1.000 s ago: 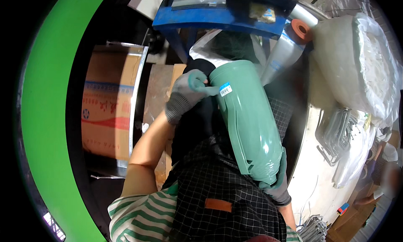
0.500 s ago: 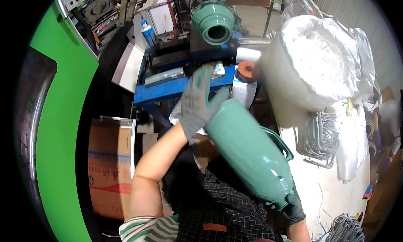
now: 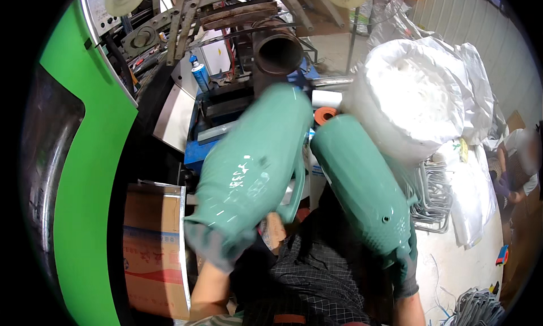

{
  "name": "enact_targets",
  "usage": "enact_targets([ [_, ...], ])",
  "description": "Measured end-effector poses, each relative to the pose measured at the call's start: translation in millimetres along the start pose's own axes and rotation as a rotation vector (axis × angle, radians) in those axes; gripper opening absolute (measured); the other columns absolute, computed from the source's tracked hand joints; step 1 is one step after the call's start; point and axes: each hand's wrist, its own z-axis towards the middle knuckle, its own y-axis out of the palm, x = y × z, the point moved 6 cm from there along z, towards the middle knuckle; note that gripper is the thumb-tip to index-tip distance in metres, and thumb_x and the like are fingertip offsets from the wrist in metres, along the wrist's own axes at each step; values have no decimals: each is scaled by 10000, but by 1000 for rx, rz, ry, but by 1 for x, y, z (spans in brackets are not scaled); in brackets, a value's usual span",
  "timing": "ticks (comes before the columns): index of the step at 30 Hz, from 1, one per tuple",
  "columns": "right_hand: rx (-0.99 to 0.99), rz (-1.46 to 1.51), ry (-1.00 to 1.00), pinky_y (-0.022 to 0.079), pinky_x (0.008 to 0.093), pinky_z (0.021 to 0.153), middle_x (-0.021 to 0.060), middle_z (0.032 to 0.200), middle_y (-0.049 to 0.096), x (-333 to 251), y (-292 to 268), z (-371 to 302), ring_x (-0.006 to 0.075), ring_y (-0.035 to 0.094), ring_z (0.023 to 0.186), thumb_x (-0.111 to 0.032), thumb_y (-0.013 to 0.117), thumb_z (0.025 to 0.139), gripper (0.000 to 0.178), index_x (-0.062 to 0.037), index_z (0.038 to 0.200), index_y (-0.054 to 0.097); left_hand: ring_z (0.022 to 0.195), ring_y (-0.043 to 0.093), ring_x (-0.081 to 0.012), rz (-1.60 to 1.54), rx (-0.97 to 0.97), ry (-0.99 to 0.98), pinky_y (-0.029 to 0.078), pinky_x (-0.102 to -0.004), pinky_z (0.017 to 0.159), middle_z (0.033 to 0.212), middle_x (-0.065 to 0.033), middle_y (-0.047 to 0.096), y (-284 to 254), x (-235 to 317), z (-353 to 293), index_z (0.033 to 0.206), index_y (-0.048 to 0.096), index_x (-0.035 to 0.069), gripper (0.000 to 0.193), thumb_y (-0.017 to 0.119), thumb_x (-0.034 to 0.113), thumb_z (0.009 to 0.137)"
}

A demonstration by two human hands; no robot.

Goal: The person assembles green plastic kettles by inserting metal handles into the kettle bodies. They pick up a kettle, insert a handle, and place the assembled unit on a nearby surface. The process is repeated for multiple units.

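From where I stand, the person in the black checked apron (image 3: 317, 281) has both gloved hands full. The left hand (image 3: 219, 249) has its grip clamped around the lipped end of the left green casing (image 3: 249, 162) (hand and casing are both a little blurred). That casing is held aslant, its other end pointing up and away across the near edge of the blue bench (image 3: 196, 152), with its loop handle (image 3: 295, 190) on the side toward the other casing.

The right hand (image 3: 403, 264) has its grip closed on the lower end of the right green casing (image 3: 365, 184), a smooth cylinder with a dimpled pattern near that end and a small dark hole. It leans outward from the first, tops near each other, and hangs in front of the white bench's left edge (I can't tell whether it touches the apron).

By the blue bench's right edge sit an orange roll (image 3: 325, 115) and a white roll (image 3: 327, 98); toward its far left corner is a blue can (image 3: 199, 74).

On the white bench (image 3: 432, 249), a stack of bent metal brackets (image 3: 432, 198) lies near the left edge, with a big white sack (image 3: 416, 99) behind. A second bracket bundle (image 3: 475, 310) lies toward the near end.

A cardboard box (image 3: 153, 252) stands to the left.
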Motion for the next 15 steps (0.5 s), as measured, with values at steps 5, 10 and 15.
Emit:
enact_targets([
  [5, -166, -62, -63, 503, 437, 1099, 196, 1577, 417, 3, 56, 81, 326, 526, 1375, -385, 766, 857, 1010, -1, 1635, 250, 798, 656, -291, 42, 29, -16, 533, -484, 761, 868, -84, 669, -56, -24, -20, 827, 671, 151, 316, 851, 111, 571],
  [10, -248, 26, 79, 590, 442, 941, 191, 1480, 473, 1, 151, 158, 322, 575, 1288, -257, 734, 910, 869, -64, 1616, 266, 702, 604, -300, -195, -109, -175, 475, -475, 668, 876, -66, 650, -45, -30, -59, 824, 626, 165, 311, 835, 210, 597],
  [15, -220, 87, 124, 615, 478, 851, 152, 1244, 600, 23, 269, 219, 276, 663, 987, -314, 689, 987, 490, -109, 1383, 487, 817, 607, -251, -278, -287, -122, 417, -425, 640, 930, 16, 615, -30, -10, -76, 832, 659, 217, 305, 857, 369, 656],
])
